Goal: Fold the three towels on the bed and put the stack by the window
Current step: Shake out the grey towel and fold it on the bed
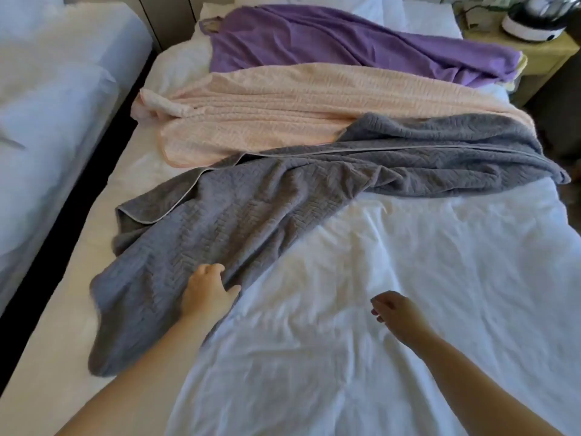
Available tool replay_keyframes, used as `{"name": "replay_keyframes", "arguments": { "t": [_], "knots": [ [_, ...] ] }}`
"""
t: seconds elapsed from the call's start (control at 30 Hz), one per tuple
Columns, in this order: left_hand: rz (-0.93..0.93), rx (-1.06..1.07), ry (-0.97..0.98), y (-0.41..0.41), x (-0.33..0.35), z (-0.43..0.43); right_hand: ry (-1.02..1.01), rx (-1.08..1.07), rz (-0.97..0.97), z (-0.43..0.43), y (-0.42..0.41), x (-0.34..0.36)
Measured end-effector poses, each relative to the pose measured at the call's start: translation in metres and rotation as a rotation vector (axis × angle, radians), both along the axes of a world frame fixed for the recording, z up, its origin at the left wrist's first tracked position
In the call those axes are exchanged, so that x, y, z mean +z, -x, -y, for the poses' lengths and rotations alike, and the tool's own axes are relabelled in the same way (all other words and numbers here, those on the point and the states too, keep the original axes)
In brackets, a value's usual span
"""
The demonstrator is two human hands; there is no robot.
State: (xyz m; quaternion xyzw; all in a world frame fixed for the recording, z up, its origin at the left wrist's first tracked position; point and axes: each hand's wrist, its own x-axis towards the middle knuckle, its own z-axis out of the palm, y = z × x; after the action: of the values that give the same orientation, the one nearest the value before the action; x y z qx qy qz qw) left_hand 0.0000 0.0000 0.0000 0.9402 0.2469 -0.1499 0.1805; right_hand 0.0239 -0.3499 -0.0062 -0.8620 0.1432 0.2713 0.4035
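Note:
Three towels lie crumpled across the white bed [440, 278]. The grey towel [251, 202] is nearest and stretches from the lower left to the right edge. Beyond it lies the peach towel [267, 111], and the purple towel [330, 42] is farthest, near the pillows. My left hand [207, 289] rests on the grey towel's near edge, fingers curled into the fabric and thumb spread. My right hand [396, 313] hovers over the bare sheet, loosely curled, holding nothing, well apart from the towels.
A second bed [47, 105] with white bedding stands to the left across a narrow dark gap. A bedside table [540, 55] at the top right carries a kettle on a white base [534, 17]. White pillows [314, 1] lie at the head of the bed.

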Motion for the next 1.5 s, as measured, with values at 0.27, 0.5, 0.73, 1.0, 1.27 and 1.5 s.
{"name": "replay_keyframes", "arguments": {
  "t": [0.27,0.5,0.73,1.0,1.27,1.5],
  "knots": [
    [-0.206,-0.101,-0.108,-0.066,-0.056,-0.010,-0.017,0.094,0.050,-0.074,-0.074,-0.039],
    [0.578,0.079,0.414,-0.130,0.020,-0.015,0.009,0.074,0.160,-0.092,-0.125,-0.011],
    [0.954,-0.076,0.943,-0.160,0.192,-0.021,0.015,0.047,0.587,-0.099,-0.194,0.091],
    [1.042,-0.147,1.530,-0.139,0.326,-0.006,-0.028,0.396,0.408,-0.103,-0.195,0.208],
    [0.995,0.251,1.279,-0.133,0.351,-0.033,-0.197,0.113,0.701,-0.099,-0.114,0.256],
    [0.438,0.164,0.651,-0.092,0.271,0.004,-0.392,-0.232,0.620,-0.097,-0.066,0.280]
  ]
}}
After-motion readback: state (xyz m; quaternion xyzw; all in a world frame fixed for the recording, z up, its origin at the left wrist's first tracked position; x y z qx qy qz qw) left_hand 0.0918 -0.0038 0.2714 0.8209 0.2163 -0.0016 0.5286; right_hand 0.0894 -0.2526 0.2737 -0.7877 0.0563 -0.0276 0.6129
